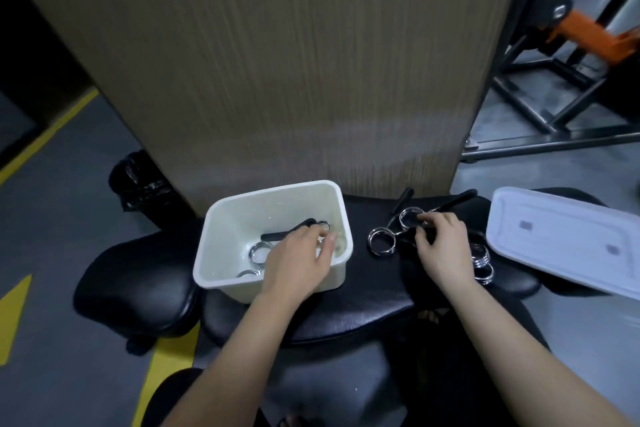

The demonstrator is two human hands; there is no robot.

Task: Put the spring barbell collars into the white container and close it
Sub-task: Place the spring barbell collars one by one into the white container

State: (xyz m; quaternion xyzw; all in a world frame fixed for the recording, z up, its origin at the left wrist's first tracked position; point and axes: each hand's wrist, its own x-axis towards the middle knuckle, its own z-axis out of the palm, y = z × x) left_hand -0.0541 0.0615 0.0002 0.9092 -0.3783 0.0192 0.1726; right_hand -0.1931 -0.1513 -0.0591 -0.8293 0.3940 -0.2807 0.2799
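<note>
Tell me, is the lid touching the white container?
Apart. The head view shows the lid lying off to the right, with the right hand and loose collars on black padding between it and the container.

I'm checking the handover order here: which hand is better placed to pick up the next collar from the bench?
The right hand: its fingers already rest on the spring collars on the black bench pad, while the left hand is inside the white container.

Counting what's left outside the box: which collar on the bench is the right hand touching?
The collar nearest the wooden panel, under the right hand's fingertips; the others lie clear of them.
</note>
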